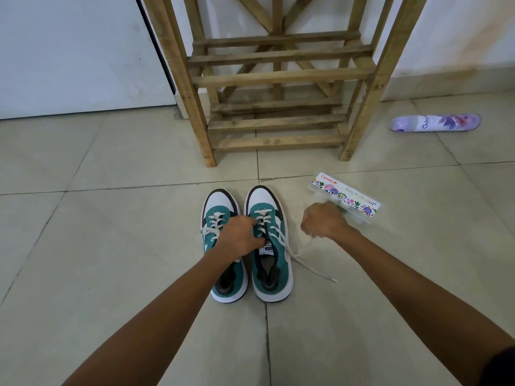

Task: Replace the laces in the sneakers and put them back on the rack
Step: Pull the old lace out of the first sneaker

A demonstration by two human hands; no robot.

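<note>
Sneakers [245,243] side by side, toes toward rack [276,79]

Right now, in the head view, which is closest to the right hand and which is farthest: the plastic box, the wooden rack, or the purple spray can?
From the right hand:
1. Plastic box, just beyond the knuckles.
2. Wooden rack, ahead, standing against the wall.
3. Purple spray can, lying far off to the right.

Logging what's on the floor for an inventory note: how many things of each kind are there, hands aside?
Sneakers: 2, the left sneaker and the right sneaker
Wooden rack: 1
Clear plastic box: 1
Purple spray can: 1
Total: 5
</note>
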